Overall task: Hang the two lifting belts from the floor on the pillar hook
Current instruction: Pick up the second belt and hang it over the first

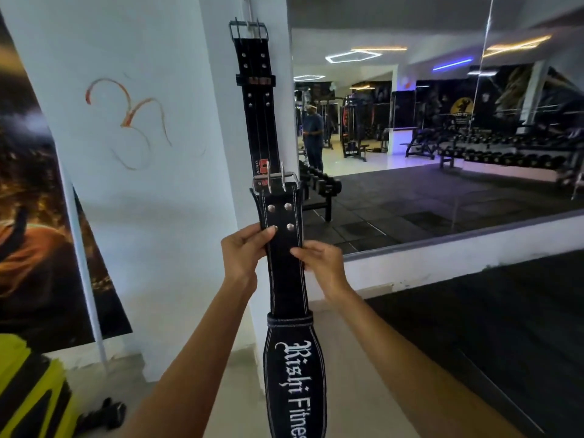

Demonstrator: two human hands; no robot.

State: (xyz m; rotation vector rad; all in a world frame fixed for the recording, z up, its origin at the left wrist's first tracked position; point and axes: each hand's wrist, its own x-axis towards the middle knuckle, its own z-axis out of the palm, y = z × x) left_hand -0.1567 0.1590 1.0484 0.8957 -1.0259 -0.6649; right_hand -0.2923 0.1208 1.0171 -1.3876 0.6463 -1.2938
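White pillar [177, 184] edge, hung belt [257, 105] — second belt [286, 273] gripped, both hands [245, 251]

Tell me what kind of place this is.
Almost certainly a gym. A large wall mirror reflects racks of dumbbells and weight machines, and both hands grip a lifting belt lettered "Rishi Fitnes…" below another belt hanging on the white pillar.
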